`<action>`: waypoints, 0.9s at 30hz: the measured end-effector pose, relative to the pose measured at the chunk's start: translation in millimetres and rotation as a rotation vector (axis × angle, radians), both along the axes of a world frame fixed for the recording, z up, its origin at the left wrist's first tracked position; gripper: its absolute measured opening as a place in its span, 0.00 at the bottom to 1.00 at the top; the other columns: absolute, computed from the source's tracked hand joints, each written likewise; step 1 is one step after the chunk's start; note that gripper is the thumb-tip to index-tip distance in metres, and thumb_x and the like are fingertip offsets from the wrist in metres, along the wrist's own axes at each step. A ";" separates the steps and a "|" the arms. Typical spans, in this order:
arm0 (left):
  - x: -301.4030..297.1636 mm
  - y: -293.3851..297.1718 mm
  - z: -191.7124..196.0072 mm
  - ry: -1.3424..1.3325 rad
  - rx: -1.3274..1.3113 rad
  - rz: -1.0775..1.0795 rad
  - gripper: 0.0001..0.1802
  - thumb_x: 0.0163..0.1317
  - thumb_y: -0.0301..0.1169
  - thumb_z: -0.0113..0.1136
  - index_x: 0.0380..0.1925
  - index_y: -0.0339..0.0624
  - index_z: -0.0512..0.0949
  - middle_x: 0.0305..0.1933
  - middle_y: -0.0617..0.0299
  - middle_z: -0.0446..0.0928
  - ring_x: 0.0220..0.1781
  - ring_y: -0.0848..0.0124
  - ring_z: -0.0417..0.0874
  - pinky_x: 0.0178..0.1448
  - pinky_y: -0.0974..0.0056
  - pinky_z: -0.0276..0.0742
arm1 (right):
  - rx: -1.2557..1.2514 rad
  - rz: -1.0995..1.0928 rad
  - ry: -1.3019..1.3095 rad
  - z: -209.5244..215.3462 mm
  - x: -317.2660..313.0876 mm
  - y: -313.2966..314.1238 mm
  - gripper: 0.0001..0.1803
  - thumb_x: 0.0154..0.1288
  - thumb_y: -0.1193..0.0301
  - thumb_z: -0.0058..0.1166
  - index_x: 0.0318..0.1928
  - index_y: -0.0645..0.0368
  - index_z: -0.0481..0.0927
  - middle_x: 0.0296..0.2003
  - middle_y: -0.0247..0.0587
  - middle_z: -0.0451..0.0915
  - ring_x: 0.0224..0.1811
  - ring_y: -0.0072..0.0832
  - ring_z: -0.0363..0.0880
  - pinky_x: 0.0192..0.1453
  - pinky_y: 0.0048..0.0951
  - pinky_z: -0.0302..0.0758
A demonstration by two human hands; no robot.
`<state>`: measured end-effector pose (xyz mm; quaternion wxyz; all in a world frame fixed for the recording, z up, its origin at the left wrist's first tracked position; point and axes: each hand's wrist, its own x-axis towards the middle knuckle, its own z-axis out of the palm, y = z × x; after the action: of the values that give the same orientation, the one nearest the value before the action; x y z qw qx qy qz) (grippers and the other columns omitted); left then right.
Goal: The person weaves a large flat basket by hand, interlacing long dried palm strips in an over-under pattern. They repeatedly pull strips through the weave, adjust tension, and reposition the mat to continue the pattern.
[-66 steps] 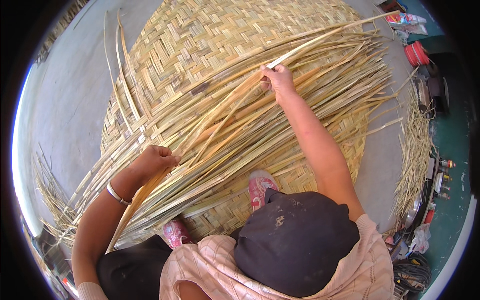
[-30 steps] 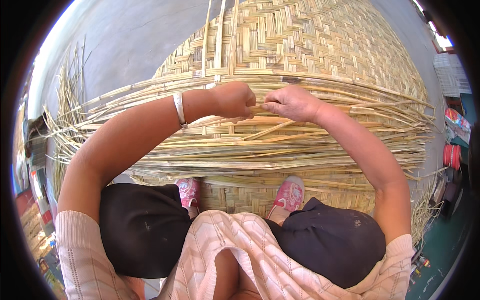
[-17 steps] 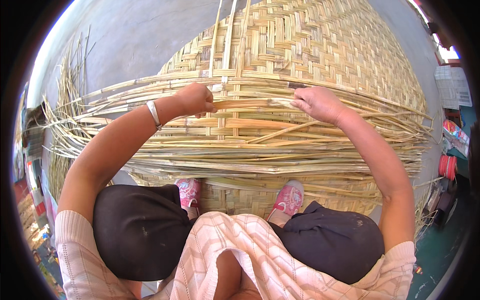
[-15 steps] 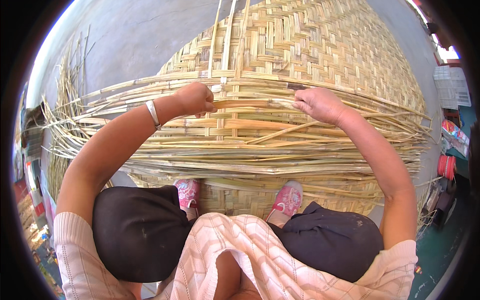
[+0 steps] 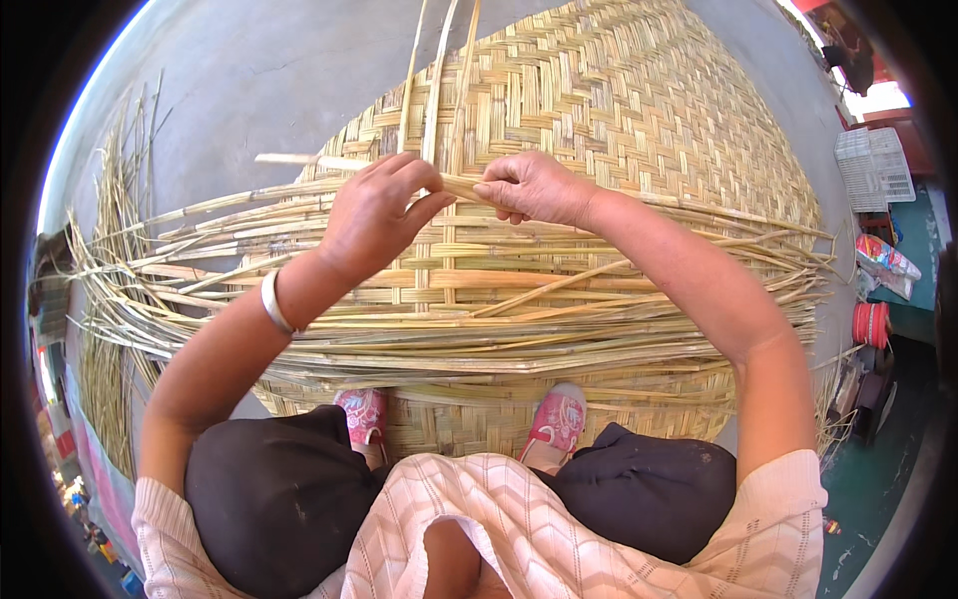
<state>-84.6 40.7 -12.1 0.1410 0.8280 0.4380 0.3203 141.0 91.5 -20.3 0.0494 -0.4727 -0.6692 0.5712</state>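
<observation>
Between my hands runs a pale, flat reed strip [image 5: 463,187]. My left hand [image 5: 377,212], with a silver bangle on the wrist, pinches it between thumb and fingers. Just to the right, my right hand [image 5: 539,190] grips the same strip in closed fingers. A pale strip end sticks out left beyond my left hand; whether it belongs to the held strip is hidden. Both hands hover above a band of loose crosswise reed strips [image 5: 559,324], some interlaced with upright strips [image 5: 435,85]. Behind them spreads a woven reed mat [image 5: 609,110] in a zigzag pattern.
A bundle of thin reeds [image 5: 110,329] lies at the left on the grey floor [image 5: 249,90]. My feet in pink shoes [image 5: 557,417] rest on the mat's near part. At the right are a white plastic crate [image 5: 871,168] and a red spool [image 5: 871,324].
My hands have come much closer together, the right one moving left along the strip. My left hand has turned, its fingers now pointing right. A strip end now shows beyond it.
</observation>
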 end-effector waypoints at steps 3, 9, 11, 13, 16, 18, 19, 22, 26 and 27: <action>-12.2 -9.8 -8.8 -0.249 -0.901 0.218 0.17 0.64 0.44 0.62 0.28 0.39 0.79 0.31 0.62 0.80 0.35 0.72 0.81 0.35 0.65 0.76 | -0.120 -0.083 0.079 -4.4 -2.9 1.2 0.16 0.72 0.58 0.53 0.41 0.59 0.80 0.27 0.35 0.80 0.28 0.20 0.79 0.34 0.23 0.78; -33.8 -12.0 -26.3 -0.988 -1.154 0.311 0.17 0.67 0.43 0.60 0.40 0.38 0.75 0.37 0.62 0.80 0.37 0.75 0.82 0.44 0.70 0.80 | -0.136 -0.028 0.131 -15.4 -19.8 -9.2 0.16 0.71 0.58 0.54 0.41 0.59 0.80 0.27 0.35 0.80 0.29 0.20 0.80 0.35 0.24 0.79; -33.8 -14.7 -32.2 -1.029 -1.153 0.377 0.18 0.66 0.43 0.61 0.41 0.38 0.75 0.37 0.63 0.80 0.37 0.75 0.82 0.42 0.71 0.79 | -0.053 -0.021 0.077 -17.0 -26.1 -10.7 0.15 0.71 0.58 0.53 0.40 0.58 0.80 0.26 0.37 0.81 0.28 0.25 0.81 0.34 0.28 0.80; -31.5 -15.9 -36.2 -1.056 -1.136 0.444 0.16 0.66 0.42 0.62 0.40 0.41 0.75 0.36 0.63 0.80 0.36 0.76 0.82 0.40 0.72 0.79 | 0.351 0.146 -0.086 -16.9 -29.8 -13.5 0.15 0.70 0.58 0.51 0.40 0.57 0.80 0.27 0.41 0.82 0.29 0.34 0.81 0.35 0.33 0.79; -26.0 -15.8 -40.0 -1.112 -1.096 0.532 0.13 0.65 0.39 0.62 0.40 0.42 0.76 0.36 0.64 0.80 0.35 0.77 0.82 0.35 0.74 0.78 | 0.674 0.252 -0.246 -17.2 -35.2 -18.4 0.15 0.70 0.58 0.50 0.37 0.56 0.80 0.29 0.46 0.82 0.31 0.44 0.80 0.36 0.40 0.78; -25.4 -15.0 -41.5 -1.134 -1.089 0.548 0.12 0.65 0.38 0.62 0.39 0.42 0.76 0.35 0.65 0.80 0.34 0.78 0.81 0.33 0.75 0.77 | 0.771 0.265 -0.250 -17.3 -36.0 -19.8 0.15 0.69 0.58 0.50 0.37 0.55 0.81 0.29 0.46 0.82 0.31 0.45 0.79 0.37 0.40 0.77; -26.5 -14.3 -41.9 -1.132 -1.099 0.540 0.11 0.66 0.38 0.62 0.39 0.43 0.76 0.35 0.65 0.80 0.34 0.78 0.81 0.32 0.75 0.76 | 0.806 0.264 -0.217 -17.5 -36.1 -20.0 0.14 0.69 0.58 0.51 0.37 0.55 0.81 0.28 0.45 0.81 0.30 0.42 0.80 0.37 0.38 0.76; -30.8 -12.4 -44.0 -1.145 -1.127 0.475 0.09 0.66 0.36 0.61 0.40 0.44 0.77 0.34 0.67 0.79 0.33 0.80 0.79 0.31 0.76 0.73 | 0.428 0.167 -0.066 -18.2 -35.4 -18.1 0.13 0.68 0.59 0.55 0.38 0.56 0.81 0.27 0.36 0.79 0.29 0.28 0.76 0.36 0.29 0.74; -35.8 -11.2 -42.6 -1.223 -1.279 0.207 0.08 0.68 0.33 0.59 0.44 0.46 0.78 0.36 0.70 0.79 0.36 0.80 0.79 0.36 0.74 0.73 | -0.170 -0.057 0.255 -19.6 -36.6 -13.3 0.12 0.68 0.61 0.58 0.39 0.58 0.80 0.29 0.25 0.76 0.31 0.14 0.71 0.37 0.21 0.71; -35.6 -11.5 -41.3 -1.246 -1.321 0.114 0.08 0.68 0.33 0.59 0.45 0.47 0.78 0.37 0.71 0.79 0.37 0.80 0.79 0.37 0.74 0.74 | -0.276 -0.093 0.343 -19.8 -36.4 -12.4 0.12 0.68 0.62 0.58 0.40 0.58 0.80 0.29 0.24 0.76 0.31 0.14 0.71 0.36 0.20 0.71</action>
<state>-120.2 29.2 -53.4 0.7821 0.2326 0.4173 0.4000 104.6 79.1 -40.1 0.1239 -0.4013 -0.5438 0.7265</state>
